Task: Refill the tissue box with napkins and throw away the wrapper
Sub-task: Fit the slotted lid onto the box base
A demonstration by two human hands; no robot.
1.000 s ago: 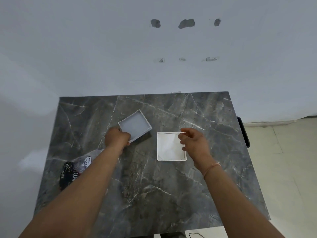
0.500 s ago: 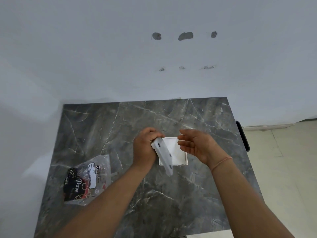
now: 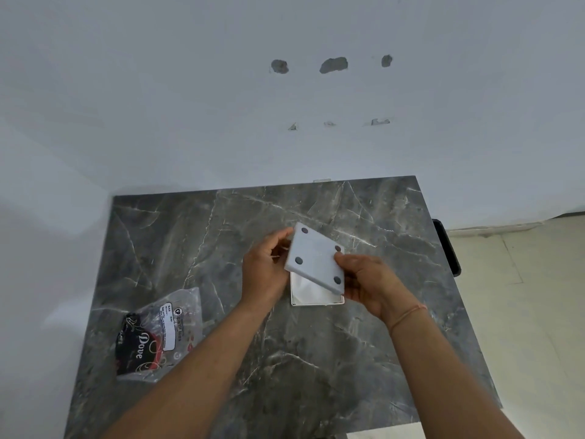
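Grey marble table (image 3: pixel 316 369) against white wall (image 3: pixel 190 106), 3 gouged holes (image 3: pixel 333 64); floor (image 3: pixel 522 296) possibly tiled

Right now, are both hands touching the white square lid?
Touching. The head view shows the left hand gripping the lid at its left edge and the right hand pinching its right edge.

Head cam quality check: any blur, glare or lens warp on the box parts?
Head view: light is soft and even, no harsh glare; the grey square cover with four dark pads is sharp, white napkins in the white box look washed out; the dark marble table edges splay from wide-angle distortion.
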